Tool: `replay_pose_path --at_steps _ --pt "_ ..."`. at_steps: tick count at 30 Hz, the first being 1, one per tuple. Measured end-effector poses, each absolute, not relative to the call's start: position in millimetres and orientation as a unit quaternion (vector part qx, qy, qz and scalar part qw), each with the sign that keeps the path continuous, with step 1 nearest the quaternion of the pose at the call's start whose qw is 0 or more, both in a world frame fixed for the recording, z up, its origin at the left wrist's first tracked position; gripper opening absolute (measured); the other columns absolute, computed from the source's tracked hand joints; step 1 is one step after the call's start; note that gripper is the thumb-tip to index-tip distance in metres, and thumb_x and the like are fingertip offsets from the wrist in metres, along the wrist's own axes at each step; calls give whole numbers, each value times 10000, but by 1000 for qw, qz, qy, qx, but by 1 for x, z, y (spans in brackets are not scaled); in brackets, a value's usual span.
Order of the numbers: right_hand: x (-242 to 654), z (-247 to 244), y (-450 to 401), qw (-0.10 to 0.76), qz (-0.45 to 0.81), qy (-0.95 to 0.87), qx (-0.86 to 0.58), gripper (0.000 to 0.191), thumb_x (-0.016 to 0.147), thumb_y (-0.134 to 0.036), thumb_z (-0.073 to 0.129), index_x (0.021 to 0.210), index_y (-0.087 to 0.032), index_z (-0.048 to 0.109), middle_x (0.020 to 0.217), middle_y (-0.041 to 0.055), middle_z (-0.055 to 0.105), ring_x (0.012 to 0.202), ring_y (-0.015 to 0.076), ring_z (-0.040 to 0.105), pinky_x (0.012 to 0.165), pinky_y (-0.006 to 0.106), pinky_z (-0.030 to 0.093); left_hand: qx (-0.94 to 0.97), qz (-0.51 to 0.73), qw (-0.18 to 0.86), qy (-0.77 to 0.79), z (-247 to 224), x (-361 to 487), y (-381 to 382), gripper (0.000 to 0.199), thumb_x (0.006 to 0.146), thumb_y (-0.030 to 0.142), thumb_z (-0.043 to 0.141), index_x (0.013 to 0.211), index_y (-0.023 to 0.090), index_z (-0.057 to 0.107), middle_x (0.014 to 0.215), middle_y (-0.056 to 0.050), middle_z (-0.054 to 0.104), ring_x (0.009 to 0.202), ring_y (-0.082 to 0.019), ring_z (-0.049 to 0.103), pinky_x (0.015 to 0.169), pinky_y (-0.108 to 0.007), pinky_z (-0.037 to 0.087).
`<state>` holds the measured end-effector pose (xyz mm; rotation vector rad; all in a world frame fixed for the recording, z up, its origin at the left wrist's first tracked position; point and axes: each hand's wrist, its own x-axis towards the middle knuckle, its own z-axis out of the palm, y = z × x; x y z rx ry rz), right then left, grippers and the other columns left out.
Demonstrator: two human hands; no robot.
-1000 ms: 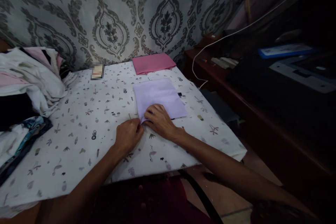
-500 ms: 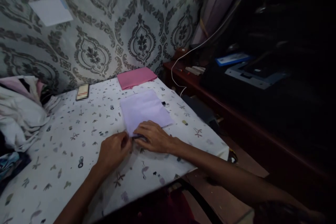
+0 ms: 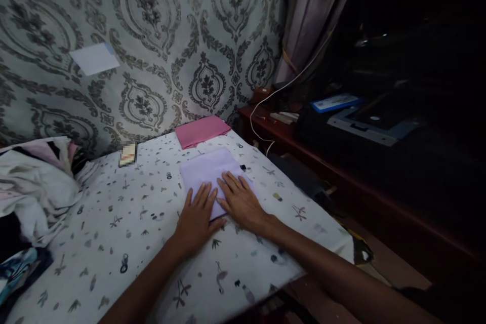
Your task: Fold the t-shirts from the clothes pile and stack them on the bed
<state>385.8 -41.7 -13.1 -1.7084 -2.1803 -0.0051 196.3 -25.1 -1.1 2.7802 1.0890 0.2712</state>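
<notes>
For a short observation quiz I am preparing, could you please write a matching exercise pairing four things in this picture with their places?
Things
1. square lavender cloth
2. folded pink cloth
3. heap of mixed clothes
4. white rectangular sheet with a blue corner

Places
A. On the grey patterned wall
B. At the left of the picture
C. Partly under the left hand and right hand
D. Straight beyond the hands, toward the printed white tablecloth's far edge

Pairs: 1-C, 2-D, 3-B, 4-A
</notes>
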Motion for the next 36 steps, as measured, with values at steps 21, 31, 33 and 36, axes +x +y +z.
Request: replay_pose_path --at_steps 21,31,33,36 --pt "434 35 -56 154 160 -606 -763 485 930 -315 504 1383 -144 530 1310 151 619 1153 291 613 953 381 458 553 300 453 632 46 184 128 421 720 210 767 1073 162 543 756 11 601 697 -159 626 618 -249 495" --pt "447 40 -30 134 246 -592 -755 207 836 -396 589 896 -201 626 838 55 661 790 222 608 658 312 382 432 311 619 577 43 170 129 172 702 179 811 748 102 664 661 -64 696 612 -141 661 643 -234 576" --pt "449 38 -25 127 253 -610 -740 199 828 -396 579 750 -214 567 769 37 627 734 205 576 624 305 351 424 301 638 568 44 170 128 171 691 159 818 753 94 672 666 -65 703 602 -137 660 615 -233 576" --pt "447 36 -22 135 252 -614 -735 211 819 -387 563 694 -223 518 706 17 587 688 191 550 596 300 325 422 281 657 558 45 170 123 183 681 165 826 751 92 673 662 -58 703 580 -136 656 574 -237 568"
